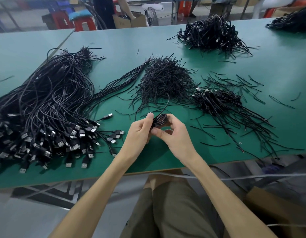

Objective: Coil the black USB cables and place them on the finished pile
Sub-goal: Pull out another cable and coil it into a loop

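Fingers of the left hand and right hand pinch a small coiled cable between them above the green table, one loose end arching upward. Palms hide the coil's lower loops. Finished pile lies to the right; no writing is legible.
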{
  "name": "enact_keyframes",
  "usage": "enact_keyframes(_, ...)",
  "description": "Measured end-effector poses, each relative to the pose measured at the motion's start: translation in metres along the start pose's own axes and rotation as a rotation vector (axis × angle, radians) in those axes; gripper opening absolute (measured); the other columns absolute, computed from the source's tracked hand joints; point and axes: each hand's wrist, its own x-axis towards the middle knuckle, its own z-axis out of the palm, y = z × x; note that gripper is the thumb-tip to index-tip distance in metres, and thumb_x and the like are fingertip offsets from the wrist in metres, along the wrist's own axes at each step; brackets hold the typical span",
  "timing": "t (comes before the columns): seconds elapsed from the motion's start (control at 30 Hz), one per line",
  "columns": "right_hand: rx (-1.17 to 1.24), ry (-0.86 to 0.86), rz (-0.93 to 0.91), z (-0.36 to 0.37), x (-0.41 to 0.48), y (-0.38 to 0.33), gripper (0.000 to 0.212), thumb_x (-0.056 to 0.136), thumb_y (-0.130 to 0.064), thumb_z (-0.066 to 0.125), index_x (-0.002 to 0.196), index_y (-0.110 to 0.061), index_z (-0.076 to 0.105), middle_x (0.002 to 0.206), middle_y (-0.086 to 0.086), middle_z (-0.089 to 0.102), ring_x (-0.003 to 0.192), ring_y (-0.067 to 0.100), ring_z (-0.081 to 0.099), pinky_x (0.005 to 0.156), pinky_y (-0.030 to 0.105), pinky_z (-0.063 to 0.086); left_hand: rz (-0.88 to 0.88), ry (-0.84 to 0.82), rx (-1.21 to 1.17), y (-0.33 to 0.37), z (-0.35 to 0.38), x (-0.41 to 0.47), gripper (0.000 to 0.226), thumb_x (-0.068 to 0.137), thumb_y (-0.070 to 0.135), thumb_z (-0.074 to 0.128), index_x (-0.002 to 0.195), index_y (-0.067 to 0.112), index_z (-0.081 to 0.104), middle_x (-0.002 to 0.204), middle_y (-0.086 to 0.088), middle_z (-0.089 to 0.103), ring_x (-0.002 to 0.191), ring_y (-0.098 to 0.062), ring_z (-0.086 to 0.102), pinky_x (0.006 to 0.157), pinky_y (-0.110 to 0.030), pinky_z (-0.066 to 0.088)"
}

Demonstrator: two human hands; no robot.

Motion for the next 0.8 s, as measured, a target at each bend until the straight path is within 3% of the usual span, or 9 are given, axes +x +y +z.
enact_keyframes(0.07, -0.019, 0.016, -0.02, 0.0007, -0.001, -0.001, 0.02, 0.088, -0.016, 0.078, 0.101, -0.024, 0.066, 0.099, -0.006, 0.073, 0.098, 0.014, 0.066, 0.092, 0.041, 0.054, 0.008, 0.016, 0.004, -0.0002, -0.0003, 0.0002, 0.058, 0.108, 0.046, 0.039, 0.054, 0.029, 0.053, 0.053, 0.012, 0.029, 0.046, -0.009, 0.023, 0.045, -0.022, 0.022)
enact_keyframes(0.17, -0.057, 0.039, -0.062, 0.0012, -0.0025, -0.0013, 0.02, 0.09, -0.017, 0.075, 0.102, -0.03, 0.065, 0.098, -0.01, 0.072, 0.094, 0.01, 0.065, 0.086, 0.03, 0.052, 0.001, 0.054, -0.021, -0.0024, -0.0019, 0.0019, 0.057, 0.105, 0.053, 0.041, 0.054, 0.026, 0.04, 0.051, 0.01, 0.028, 0.045, -0.01, 0.022, 0.044, -0.021, 0.021)
enact_keyframes(0.23, -0.098, 0.033, -0.087, 0.003, -0.0036, -0.0009, 0.019, 0.091, -0.02, 0.075, 0.106, -0.027, 0.065, 0.099, -0.009, 0.071, 0.093, 0.009, 0.065, 0.083, 0.02, 0.049, -0.002, 0.061, -0.035, -0.0039, -0.003, 0.0029, 0.06, 0.104, 0.054, 0.043, 0.056, 0.018, 0.047, 0.05, 0.01, 0.029, 0.044, -0.009, 0.023, 0.044, -0.022, 0.022)
enact_keyframes(0.3, -0.138, 0.009, -0.108, 0.0057, -0.0047, -0.0011, 0.021, 0.09, -0.025, 0.076, 0.108, -0.025, 0.064, 0.101, -0.007, 0.069, 0.093, 0.01, 0.064, 0.081, 0.02, 0.049, 0.002, 0.061, -0.028, -0.0054, -0.0034, 0.0039, 0.065, 0.104, 0.054, 0.043, 0.064, 0.006, 0.06, 0.049, 0.011, 0.032, 0.043, -0.009, 0.025, 0.045, -0.023, 0.022)
enact_keyframes(0.4, -0.198, 0.005, -0.131, 0.0063, -0.0054, -0.0011, 0.023, 0.089, -0.028, 0.077, 0.105, -0.032, 0.061, 0.102, -0.007, 0.067, 0.094, 0.01, 0.063, 0.08, 0.02, 0.049, 0.005, 0.064, -0.021, -0.0043, -0.0026, 0.0032, 0.061, 0.104, 0.055, 0.043, 0.063, 0.018, 0.07, 0.049, 0.011, 0.034, 0.042, -0.009, 0.026, 0.044, -0.022, 0.023)
enact_keyframes(0.57, -0.225, 0.056, -0.143, 0.0059, -0.0063, -0.0003, 0.013, 0.094, -0.02, 0.072, 0.105, -0.021, 0.065, 0.097, -0.008, 0.068, 0.09, 0.01, 0.063, 0.076, 0.023, 0.051, 0.0, 0.058, -0.02, -0.0019, -0.0019, 0.0025, 0.061, 0.105, 0.054, 0.043, 0.051, 0.028, 0.054, 0.049, 0.011, 0.031, 0.043, -0.009, 0.024, 0.043, -0.022, 0.022)
enact_keyframes(0.67, -0.276, 0.071, -0.186, 0.0077, -0.0078, -0.0008, 0.008, 0.097, -0.018, 0.067, 0.103, -0.013, 0.064, 0.093, -0.003, 0.067, 0.084, 0.012, 0.062, 0.075, 0.025, 0.05, -0.007, 0.079, -0.03, -0.0027, -0.0024, 0.0033, 0.061, 0.107, 0.05, 0.041, 0.052, 0.024, 0.039, 0.049, 0.008, 0.028, 0.043, -0.011, 0.022, 0.043, -0.022, 0.021)
enact_keyframes(0.8, -0.306, 0.081, -0.164, 0.0091, -0.0097, -0.0009, 0.009, 0.098, -0.018, 0.066, 0.096, -0.011, 0.06, 0.088, -0.006, 0.066, 0.08, 0.005, 0.061, 0.072, 0.014, 0.045, -0.017, 0.071, -0.012, -0.0052, -0.0029, 0.0028, 0.059, 0.109, 0.046, 0.038, 0.057, 0.018, 0.037, 0.049, 0.006, 0.028, 0.043, -0.011, 0.022, 0.043, -0.022, 0.021)
